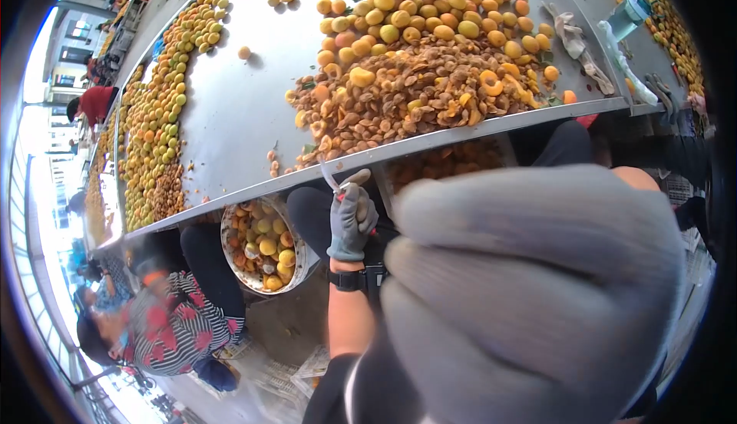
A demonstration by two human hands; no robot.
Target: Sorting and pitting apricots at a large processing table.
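My left hand (351,214), in a grey glove with a dark watch at the wrist, is closed around a small knife (329,175) with a red handle. Its pale blade points up towards the metal table's front edge (368,156). My right hand (530,286), also grey-gloved, looms large and blurred close to the camera; its fingers lie together, pointing left, and whether it holds anything is hidden. On the table before me lies a heap of apricot stones (397,99) with some halved apricots (490,82) among them. Whole apricots (426,4) are piled behind it.
A round bucket of apricots (265,245) stands below the table edge, left of my arm. A co-worker in a striped, flowered top (173,320) sits at the left, near another apricot row (155,119). Used gloves (576,44) and a clear bottle (627,15) lie at the right.
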